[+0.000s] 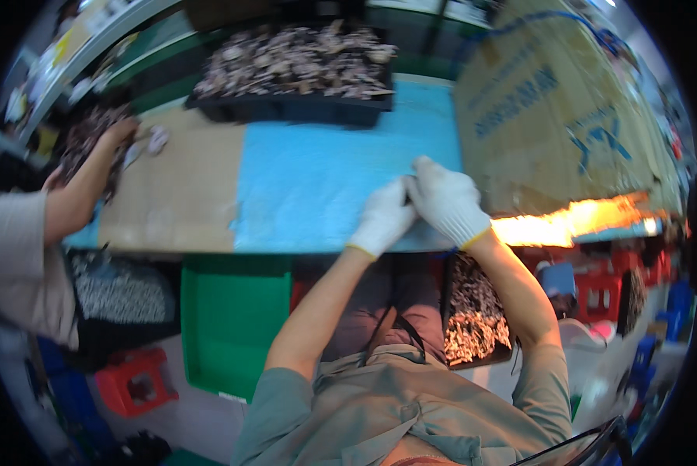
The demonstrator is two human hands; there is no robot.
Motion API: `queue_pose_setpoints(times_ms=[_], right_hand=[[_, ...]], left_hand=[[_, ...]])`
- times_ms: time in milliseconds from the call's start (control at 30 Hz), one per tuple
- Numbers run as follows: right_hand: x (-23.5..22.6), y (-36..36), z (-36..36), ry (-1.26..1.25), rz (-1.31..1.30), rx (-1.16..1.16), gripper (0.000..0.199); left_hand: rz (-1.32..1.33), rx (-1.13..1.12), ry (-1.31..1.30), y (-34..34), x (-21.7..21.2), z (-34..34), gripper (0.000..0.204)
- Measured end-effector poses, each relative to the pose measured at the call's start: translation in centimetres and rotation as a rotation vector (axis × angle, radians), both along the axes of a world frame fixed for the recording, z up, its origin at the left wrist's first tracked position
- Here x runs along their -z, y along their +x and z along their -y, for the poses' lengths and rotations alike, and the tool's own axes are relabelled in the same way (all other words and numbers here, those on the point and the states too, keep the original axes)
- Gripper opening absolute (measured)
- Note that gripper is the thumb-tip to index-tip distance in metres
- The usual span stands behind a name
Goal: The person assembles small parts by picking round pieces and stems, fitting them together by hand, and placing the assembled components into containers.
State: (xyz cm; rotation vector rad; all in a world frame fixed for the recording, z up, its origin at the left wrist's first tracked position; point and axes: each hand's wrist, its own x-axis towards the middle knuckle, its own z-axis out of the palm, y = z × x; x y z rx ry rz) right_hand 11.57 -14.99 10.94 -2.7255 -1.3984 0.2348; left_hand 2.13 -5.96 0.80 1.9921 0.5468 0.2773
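Both my hands wear white knit gloves with yellow cuff edges and meet over the front part of a blue-covered tabletop (309, 179). My left hand (384, 218) is closed, its fingertips drawn in against the other hand. Beside it, my right hand (449, 200) is closed too, thumb and fingers pressed together. Something small and dark may sit between the fingertips, but the gloves and blur hide what it is. Beyond my hands, at the table's back, stands a black tray (302, 113) heaped with small purplish-brown and pale pieces.
A tall cardboard box (535, 116) borders the table's right. A co-worker's arm (84, 186) reaches over a dark heap (84, 147) at left. Below are a green tray (236, 326), a tray of brown pieces (476, 311) by my legs, and red stools (137, 380).
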Motion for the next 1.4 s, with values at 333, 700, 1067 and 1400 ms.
queue_pose_setpoints(times_ms=[333,700,1067,1400], right_hand=[[1.1,0.6,0.3,-0.048,0.117,-0.179,0.022],[7.4,2.2,1.4,0.104,0.564,-0.326,0.022],[7.5,2.1,2.5,0.222,0.385,-0.311,0.026],[0.3,0.7,4.6,0.591,-0.587,0.154,0.038]], left_hand=[[0.529,-0.228,-0.374,2.2,-1.9,1.4,0.04],[0.481,-0.183,-0.483,3.3,-2.2,1.3,0.035],[0.419,-0.162,-0.289,4.4,-0.7,1.2,0.04],[0.068,-0.009,-1.008,-1.5,-3.4,0.4,0.05]])
